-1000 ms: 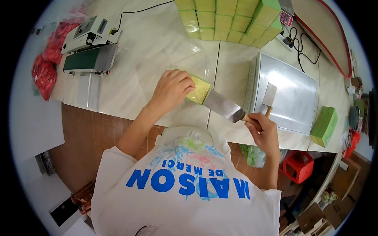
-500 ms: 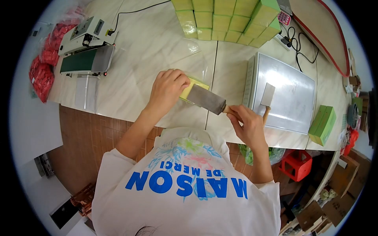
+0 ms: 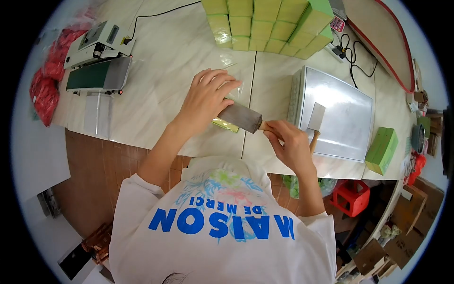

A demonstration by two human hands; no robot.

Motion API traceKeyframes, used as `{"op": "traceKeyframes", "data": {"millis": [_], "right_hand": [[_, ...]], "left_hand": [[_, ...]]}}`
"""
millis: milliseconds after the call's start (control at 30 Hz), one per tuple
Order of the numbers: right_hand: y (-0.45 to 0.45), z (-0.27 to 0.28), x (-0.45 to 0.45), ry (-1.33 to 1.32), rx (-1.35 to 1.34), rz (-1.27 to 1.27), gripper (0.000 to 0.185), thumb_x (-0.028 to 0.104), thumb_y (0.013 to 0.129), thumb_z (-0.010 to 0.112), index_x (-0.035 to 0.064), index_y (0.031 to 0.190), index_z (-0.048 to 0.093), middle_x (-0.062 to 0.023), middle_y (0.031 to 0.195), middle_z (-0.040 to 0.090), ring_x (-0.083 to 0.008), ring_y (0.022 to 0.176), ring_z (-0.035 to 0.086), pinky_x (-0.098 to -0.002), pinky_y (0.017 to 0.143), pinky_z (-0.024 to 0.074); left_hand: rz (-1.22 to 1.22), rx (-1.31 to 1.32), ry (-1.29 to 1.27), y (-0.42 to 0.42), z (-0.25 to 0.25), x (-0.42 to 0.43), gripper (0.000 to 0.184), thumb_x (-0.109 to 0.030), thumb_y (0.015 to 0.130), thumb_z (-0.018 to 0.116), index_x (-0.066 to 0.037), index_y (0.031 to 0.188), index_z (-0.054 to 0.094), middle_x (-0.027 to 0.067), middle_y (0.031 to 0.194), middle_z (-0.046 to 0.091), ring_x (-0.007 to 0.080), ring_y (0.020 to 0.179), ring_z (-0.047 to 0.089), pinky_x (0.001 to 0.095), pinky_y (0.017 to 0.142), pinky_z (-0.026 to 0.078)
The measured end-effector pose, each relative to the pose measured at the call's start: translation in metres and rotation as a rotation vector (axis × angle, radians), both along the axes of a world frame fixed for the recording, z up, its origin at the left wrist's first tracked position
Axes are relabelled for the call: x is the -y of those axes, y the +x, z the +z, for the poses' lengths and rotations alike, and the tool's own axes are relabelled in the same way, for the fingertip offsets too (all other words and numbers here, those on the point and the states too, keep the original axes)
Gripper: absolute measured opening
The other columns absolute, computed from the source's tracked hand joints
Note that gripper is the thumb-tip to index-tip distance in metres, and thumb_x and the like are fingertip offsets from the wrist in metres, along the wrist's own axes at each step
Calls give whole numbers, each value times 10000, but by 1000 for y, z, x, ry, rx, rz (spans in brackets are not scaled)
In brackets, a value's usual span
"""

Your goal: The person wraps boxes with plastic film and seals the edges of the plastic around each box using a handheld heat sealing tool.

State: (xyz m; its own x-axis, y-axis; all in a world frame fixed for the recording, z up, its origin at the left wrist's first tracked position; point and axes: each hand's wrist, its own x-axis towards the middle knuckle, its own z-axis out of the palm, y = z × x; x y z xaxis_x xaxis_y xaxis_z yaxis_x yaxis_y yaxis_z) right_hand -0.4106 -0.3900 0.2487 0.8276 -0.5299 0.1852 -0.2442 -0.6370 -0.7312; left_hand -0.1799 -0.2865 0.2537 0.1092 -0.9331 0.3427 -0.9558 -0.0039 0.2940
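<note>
Plainly, the right hand (image 3: 289, 142) pinches the scraper (image 3: 241, 117), left hand (image 3: 205, 100) spread over the box (image 3: 226, 125), tabletop (image 3: 213, 144) separating box from front edge (image 3: 127, 143).

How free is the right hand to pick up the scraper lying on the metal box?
Probably not free yet: the right hand holds a bladed tool. The scraper lies close by, uncovered, so only the occupied grip seems in the way.

The blade (image 3: 240, 118) is grey, the box (image 3: 226, 125) yellow-green, the tabletop (image 3: 163, 40) grey-veined cream
</note>
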Motion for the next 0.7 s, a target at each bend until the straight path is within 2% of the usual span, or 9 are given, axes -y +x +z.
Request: {"op": "traceKeyframes", "data": {"millis": [133,200,433,533,600,633,700], "right_hand": [[4,1,3,-23,-8,7,123,87,820,690,66,918,618,-71,774,627,-268,641,612,-363,538,470],[5,1,2,-3,1,-4,122,90,821,690,67,916,617,-73,764,620,-273,636,607,-368,535,467],[7,3,-2,-31,-97,-3,118,144,843,680,68,884,600,-78,759,627,-284,625,609,-371,516,460],[5,1,0,0,-96,19,124,146,845,680,62,895,604,-89,780,639,-293,644,613,-367,525,469],[-3,4,4,36,-55,39,131,140,842,683,58,915,612,-99,795,645,-302,658,614,-365,534,476],[-11,9,5,48,-45,48,136,126,849,679,47,944,620,-113,807,650,-289,670,626,-357,547,485],[-34,12,3,65,-36,61,146,111,857,675,36,973,628,-126,819,656,-277,682,638,-349,561,494]], "left_hand": [[-96,-36,100,11,1,0,137,-147,812,678,-91,929,634,12,1012,603,195,1070,536,417,1051,344],[-159,-28,133,12,6,-3,85,-151,809,674,-84,834,627,6,928,613,176,1001,562,422,1041,363],[-234,38,123,12,-6,-18,101,-139,806,663,-83,770,588,17,887,608,178,934,574,420,1006,401],[-222,15,167,13,-2,-21,105,-160,816,667,-71,825,613,29,932,617,209,1011,571,425,1038,375],[-82,-65,197,12,7,-26,318,-209,818,682,-68,1095,615,80,1163,591,271,1190,499,438,1086,322],[-83,-63,195,13,7,-31,318,-209,818,682,-68,1095,615,80,1163,591,271,1190,499,438,1086,322],[197,-230,106,19,3,-50,699,-177,780,731,-79,1393,410,143,1407,437,322,1344,355,447,1128,257]]}}
